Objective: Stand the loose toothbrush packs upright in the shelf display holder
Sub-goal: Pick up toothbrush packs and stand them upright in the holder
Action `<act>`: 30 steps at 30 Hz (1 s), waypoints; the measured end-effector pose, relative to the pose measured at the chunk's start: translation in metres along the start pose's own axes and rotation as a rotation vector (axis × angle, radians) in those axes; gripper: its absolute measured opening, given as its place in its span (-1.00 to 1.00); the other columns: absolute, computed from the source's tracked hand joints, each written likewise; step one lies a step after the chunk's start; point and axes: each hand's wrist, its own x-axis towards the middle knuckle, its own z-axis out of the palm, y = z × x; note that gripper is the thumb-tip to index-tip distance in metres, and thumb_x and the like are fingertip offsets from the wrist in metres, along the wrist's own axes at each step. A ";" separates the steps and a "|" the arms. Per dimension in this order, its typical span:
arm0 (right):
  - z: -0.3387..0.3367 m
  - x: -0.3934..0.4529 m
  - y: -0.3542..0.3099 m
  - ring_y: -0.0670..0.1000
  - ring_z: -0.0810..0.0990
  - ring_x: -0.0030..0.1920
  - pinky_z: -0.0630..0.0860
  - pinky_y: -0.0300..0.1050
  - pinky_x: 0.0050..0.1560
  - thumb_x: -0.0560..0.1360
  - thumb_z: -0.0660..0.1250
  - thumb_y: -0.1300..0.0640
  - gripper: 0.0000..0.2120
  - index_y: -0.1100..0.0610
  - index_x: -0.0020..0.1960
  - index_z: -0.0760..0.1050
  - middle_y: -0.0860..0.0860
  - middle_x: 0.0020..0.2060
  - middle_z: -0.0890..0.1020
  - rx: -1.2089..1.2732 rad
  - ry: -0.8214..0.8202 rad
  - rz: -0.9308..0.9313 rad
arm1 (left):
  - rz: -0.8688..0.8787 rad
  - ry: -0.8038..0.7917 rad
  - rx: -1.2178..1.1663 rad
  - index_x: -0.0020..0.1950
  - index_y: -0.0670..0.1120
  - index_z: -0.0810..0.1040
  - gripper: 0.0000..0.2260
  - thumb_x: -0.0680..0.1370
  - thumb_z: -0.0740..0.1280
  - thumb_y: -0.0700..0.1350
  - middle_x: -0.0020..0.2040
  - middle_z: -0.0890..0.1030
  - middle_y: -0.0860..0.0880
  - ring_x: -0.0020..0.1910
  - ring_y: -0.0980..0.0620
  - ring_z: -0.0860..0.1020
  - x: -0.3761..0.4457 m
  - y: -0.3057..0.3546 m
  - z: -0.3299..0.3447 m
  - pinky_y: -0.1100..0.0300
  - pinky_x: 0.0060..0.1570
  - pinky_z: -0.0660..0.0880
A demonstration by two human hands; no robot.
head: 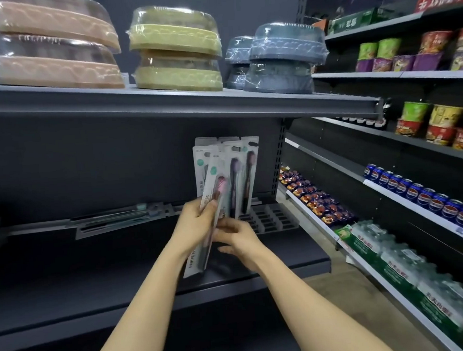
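My left hand (pixel 197 219) grips a toothbrush pack with a pink brush (pixel 213 201), tilted, its lower end near the shelf. My right hand (pixel 239 239) touches that pack's lower part with curled fingers. Just behind them several packs (pixel 238 174) stand upright in the grey slotted display holder (pixel 272 217). More loose packs (pixel 114 219) lie flat on the shelf to the left.
The dark shelf board (pixel 94 272) carries the holder; another shelf (pixel 163 103) overhead holds wrapped bowl sets. To the right are snack bags (pixel 312 196), blue cans (pixel 426 196), cup noodles and green wrapped packs (pixel 383 257).
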 end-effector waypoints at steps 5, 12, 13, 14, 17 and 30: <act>-0.025 -0.004 0.010 -0.03 0.61 -0.11 0.56 -0.12 -0.01 0.47 0.34 0.29 -0.89 0.09 -0.12 0.54 0.00 -0.20 0.62 0.051 0.002 -0.050 | -0.055 0.070 -0.198 -0.21 -0.10 0.57 -0.80 0.57 0.22 -0.19 -0.28 0.60 -0.04 -0.29 0.13 0.57 0.005 0.006 0.023 0.34 -0.24 0.51; -0.051 0.002 0.010 0.03 0.62 -0.15 0.56 0.10 0.07 0.45 0.33 0.36 -0.84 0.11 -0.18 0.53 0.03 -0.23 0.63 0.028 0.145 -0.091 | -0.066 0.023 -0.149 -0.09 -0.05 0.59 -0.90 0.50 0.32 -0.23 -0.19 0.64 0.01 -0.17 0.12 0.59 0.016 0.009 0.049 0.33 -0.17 0.53; -0.055 0.004 0.010 0.02 0.62 -0.15 0.56 0.09 0.06 0.45 0.32 0.36 -0.82 0.09 -0.19 0.53 0.02 -0.23 0.63 0.018 0.188 -0.101 | -0.074 -0.001 -0.107 0.00 -0.06 0.59 -0.85 0.49 0.32 -0.25 -0.11 0.65 -0.02 -0.09 0.06 0.60 0.017 0.007 0.051 0.23 -0.05 0.54; -0.059 0.007 0.009 0.00 0.61 -0.16 0.56 0.04 0.04 0.45 0.32 0.37 -0.80 0.08 -0.19 0.52 0.01 -0.23 0.62 0.003 0.229 -0.113 | -0.085 -0.007 -0.070 0.08 -0.08 0.58 -0.78 0.48 0.32 -0.28 -0.03 0.65 -0.05 -0.02 0.02 0.60 0.017 0.005 0.053 0.14 0.05 0.53; -0.071 0.016 0.006 -0.01 0.60 -0.17 0.56 -0.15 -0.07 0.46 0.31 0.37 -0.86 0.15 -0.15 0.52 -0.01 -0.23 0.61 -0.027 0.319 -0.144 | -0.097 -0.012 -0.019 0.21 -0.10 0.54 -0.66 0.48 0.27 -0.35 0.09 0.63 -0.05 0.08 0.03 0.57 0.018 0.000 0.058 0.20 0.12 0.49; -0.095 0.056 0.002 0.05 0.56 0.08 0.57 -0.03 0.03 0.45 0.35 0.26 -0.60 0.13 0.26 0.38 0.06 0.06 0.59 -0.344 0.428 -0.194 | -0.111 -0.197 -0.010 0.42 0.01 0.33 -0.46 0.53 0.04 -0.44 0.37 0.41 0.06 0.33 0.19 0.34 0.047 0.000 0.083 0.42 0.20 0.27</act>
